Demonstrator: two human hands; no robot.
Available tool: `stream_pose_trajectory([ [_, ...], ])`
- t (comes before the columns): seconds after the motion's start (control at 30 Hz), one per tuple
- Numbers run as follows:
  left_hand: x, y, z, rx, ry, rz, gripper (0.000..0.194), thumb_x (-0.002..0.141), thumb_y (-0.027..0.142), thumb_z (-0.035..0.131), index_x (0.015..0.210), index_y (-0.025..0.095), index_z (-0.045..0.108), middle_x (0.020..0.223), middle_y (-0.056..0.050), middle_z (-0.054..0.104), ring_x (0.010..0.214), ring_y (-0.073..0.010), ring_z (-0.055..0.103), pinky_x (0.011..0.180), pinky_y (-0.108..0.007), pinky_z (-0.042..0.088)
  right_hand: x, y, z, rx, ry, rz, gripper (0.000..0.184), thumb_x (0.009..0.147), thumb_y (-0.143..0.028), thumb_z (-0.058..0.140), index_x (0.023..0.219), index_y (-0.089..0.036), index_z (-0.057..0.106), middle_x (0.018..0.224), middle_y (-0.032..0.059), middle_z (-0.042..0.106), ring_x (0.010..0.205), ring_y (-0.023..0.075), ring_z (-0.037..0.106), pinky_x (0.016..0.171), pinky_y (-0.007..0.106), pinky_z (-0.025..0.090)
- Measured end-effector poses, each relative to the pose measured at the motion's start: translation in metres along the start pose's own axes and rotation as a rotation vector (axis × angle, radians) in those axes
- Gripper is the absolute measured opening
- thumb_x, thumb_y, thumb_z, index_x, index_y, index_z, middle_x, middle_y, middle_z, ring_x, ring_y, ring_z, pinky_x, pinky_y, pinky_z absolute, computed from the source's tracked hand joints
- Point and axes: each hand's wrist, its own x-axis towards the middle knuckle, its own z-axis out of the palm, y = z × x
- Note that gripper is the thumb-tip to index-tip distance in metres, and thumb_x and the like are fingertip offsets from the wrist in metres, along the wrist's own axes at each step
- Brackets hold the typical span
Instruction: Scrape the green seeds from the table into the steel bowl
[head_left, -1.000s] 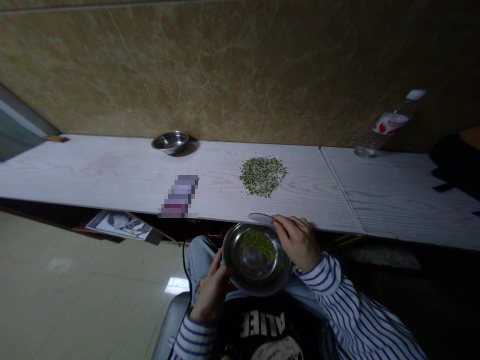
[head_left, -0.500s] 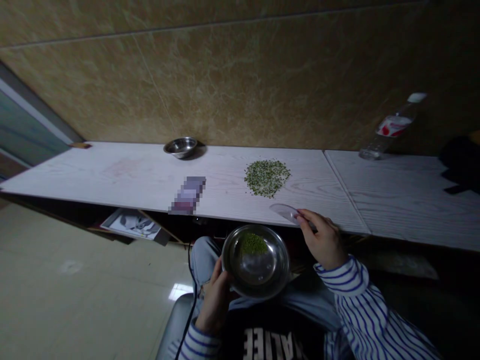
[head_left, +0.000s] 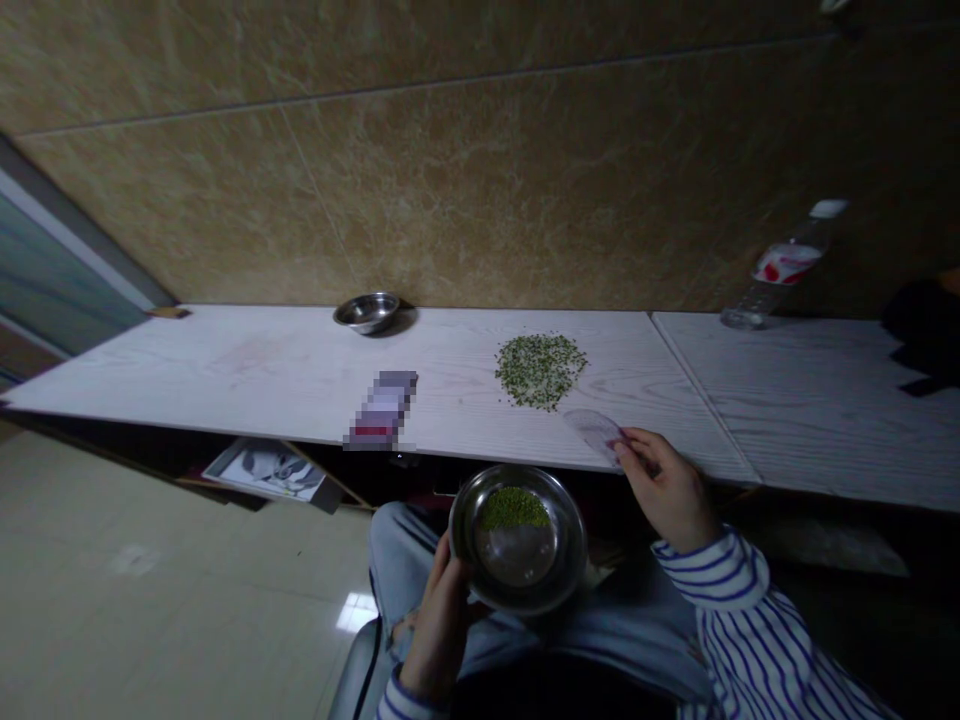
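My left hand grips the left rim of a shiny metal bowl, held over my lap below the table's front edge. Inside it, small green beans lie gathered toward the far side. Between the thumb and fingers of my right hand is a thin, clear plastic lid-like disc, tilted over the table's front edge. Beyond the disc, a loose patch of the same green beans is spread on the white wood-grain table. The disc is just short of that patch.
A smaller metal bowl stands near the wall. Left of the beans lies a blurred-out phone-like object. A clear bottle with a white cap stands at the right, beside a dark object. An open drawer juts out at the lower left.
My right hand and the clear disc have moved slightly right. The green beans cover a wider area in the held bowl. The whole view has shifted a little.
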Motion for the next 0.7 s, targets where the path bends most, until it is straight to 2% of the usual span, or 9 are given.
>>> stream_pose_trajectory([
  [0.2,0.007,0.009,-0.006,-0.039,0.003,-0.033,0.063,0.084,0.036,0.058,0.146,0.033,0.044,0.146,-0.006,0.053,0.125,-0.0277,0.052,0.082,-0.033,0.051,0.005,0.007,0.017,0.147,-0.067,0.19,0.037,0.083,-0.049,0.062,0.107,-0.021,0.064,0.092,0.0121,0.078,0.082,0.0262,0.075,0.075,0.04,0.061],
  [0.33,0.015,0.015,-0.006,-0.08,0.019,-0.032,0.066,0.082,0.032,0.061,0.146,0.033,0.044,0.143,-0.006,0.055,0.121,-0.026,0.056,0.083,-0.033,0.051,0.012,0.012,0.029,0.222,-0.12,0.24,0.047,0.082,-0.049,0.066,0.12,-0.021,0.061,0.093,0.0104,0.077,0.081,0.0245,0.073,0.077,0.041,0.06],
  [0.47,0.024,0.02,-0.004,-0.109,0.07,-0.06,0.071,0.077,0.031,0.063,0.146,0.032,0.044,0.135,-0.008,0.061,0.115,-0.0269,0.058,0.084,-0.035,0.051,0.026,0.009,0.041,0.233,-0.126,0.271,0.05,0.077,-0.049,0.069,0.116,-0.019,0.063,0.086,0.009,0.075,0.075,0.0229,0.072,0.07,0.037,0.06],
  [0.57,0.029,0.024,-0.005,-0.128,0.079,-0.069,0.073,0.076,0.033,0.064,0.146,0.031,0.044,0.137,-0.008,0.06,0.117,-0.0274,0.057,0.083,-0.034,0.051,0.041,0.006,0.046,0.221,-0.133,0.26,0.042,0.076,-0.048,0.068,0.105,-0.019,0.065,0.082,0.008,0.074,0.071,0.0211,0.07,0.064,0.034,0.059],
  [0.7,0.036,0.027,-0.009,-0.107,0.08,-0.098,0.08,0.073,0.033,0.066,0.149,0.029,0.041,0.131,-0.009,0.064,0.11,-0.0264,0.061,0.078,-0.03,0.05,0.077,0.001,0.045,0.108,-0.196,0.133,0.027,0.077,-0.044,0.065,0.092,-0.022,0.066,0.08,0.0054,0.073,0.071,0.0199,0.069,0.067,0.034,0.058],
])
